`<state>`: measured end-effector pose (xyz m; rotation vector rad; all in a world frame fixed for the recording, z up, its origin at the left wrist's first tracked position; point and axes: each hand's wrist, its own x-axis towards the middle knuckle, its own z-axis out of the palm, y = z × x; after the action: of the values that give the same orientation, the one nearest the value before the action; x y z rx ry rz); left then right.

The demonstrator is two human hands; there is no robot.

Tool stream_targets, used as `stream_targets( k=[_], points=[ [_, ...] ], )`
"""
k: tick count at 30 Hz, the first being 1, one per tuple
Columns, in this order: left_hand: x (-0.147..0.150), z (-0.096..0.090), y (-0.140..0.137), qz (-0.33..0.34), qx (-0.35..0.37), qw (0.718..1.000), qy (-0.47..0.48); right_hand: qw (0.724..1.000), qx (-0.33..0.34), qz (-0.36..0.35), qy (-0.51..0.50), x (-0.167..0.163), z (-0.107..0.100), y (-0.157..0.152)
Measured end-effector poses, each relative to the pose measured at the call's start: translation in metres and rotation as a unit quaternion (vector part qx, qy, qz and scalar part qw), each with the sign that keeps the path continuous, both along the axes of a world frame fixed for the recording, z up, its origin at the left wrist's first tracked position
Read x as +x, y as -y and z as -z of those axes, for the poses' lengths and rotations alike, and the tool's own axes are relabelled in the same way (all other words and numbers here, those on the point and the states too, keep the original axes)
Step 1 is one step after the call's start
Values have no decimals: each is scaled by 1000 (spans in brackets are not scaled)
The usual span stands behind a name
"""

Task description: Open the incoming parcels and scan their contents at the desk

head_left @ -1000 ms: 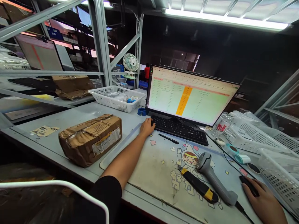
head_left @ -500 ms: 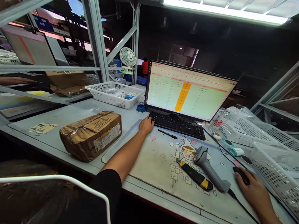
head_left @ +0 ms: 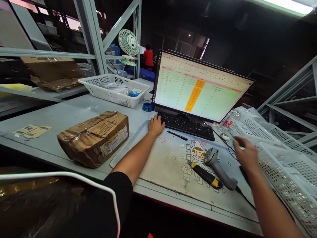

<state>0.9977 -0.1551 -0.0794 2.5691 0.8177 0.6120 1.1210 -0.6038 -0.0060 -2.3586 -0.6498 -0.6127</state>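
My left hand (head_left: 156, 126) rests with its fingers spread on the left end of the black keyboard (head_left: 185, 126). My right hand (head_left: 246, 153) is raised above the right side of the desk mat (head_left: 158, 165), near small round items by the white basket. Its fingers are loosely bent and apart, slightly blurred, with nothing visible in them. The dark mouse (head_left: 244, 175) lies partly hidden beside my right wrist. Between my arms lie a grey barcode scanner (head_left: 221, 170), a yellow-and-black utility knife (head_left: 205, 175) and a black pen (head_left: 177, 135).
A taped brown cardboard box (head_left: 94, 138) stands left of my left arm. Behind it is a white basket (head_left: 111, 91) with small packages. A monitor (head_left: 200, 87) shows a spreadsheet. A blue tape roll (head_left: 147, 106), a fan (head_left: 128, 43) and right-hand white baskets (head_left: 282, 172) surround the mat.
My right hand has left the mouse and moved forward and up toward the small items by the basket. The left hand stays on the keyboard. The camera view has shifted somewhat.
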Motion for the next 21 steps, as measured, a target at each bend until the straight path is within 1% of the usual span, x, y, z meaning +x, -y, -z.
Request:
stream_targets(
  k=[2,4,5,6,8,10,14,16,19,21],
  points=[
    [4,-3,-4,10,6,1000,-9,994,4,-92,-55,2,-8,-84],
    [8,-5,-10,35,17,999,-27,985,-21,-146,-89,3,-3,-165],
    [10,-6,-13,52,27,997,-40,982,-52,-156,-90,3,4,-198],
    [11,-6,-16,69,38,996,-51,980,-83,-155,-91,3,12,-226],
    [11,-5,-21,94,61,992,-60,978,-108,-149,-98,2,30,-263],
    [11,-2,-23,103,68,991,-50,978,-116,-140,-103,2,46,-279],
    [11,5,-26,108,59,992,-24,978,-122,-136,-97,2,67,-284],
    [11,7,-26,113,59,992,-17,977,-133,-144,-89,2,73,-286],
    [12,9,-26,114,54,992,-4,970,-169,-153,-85,2,78,-292],
    [12,10,-27,114,49,992,4,969,-180,-141,-90,3,78,-296]
  ],
)
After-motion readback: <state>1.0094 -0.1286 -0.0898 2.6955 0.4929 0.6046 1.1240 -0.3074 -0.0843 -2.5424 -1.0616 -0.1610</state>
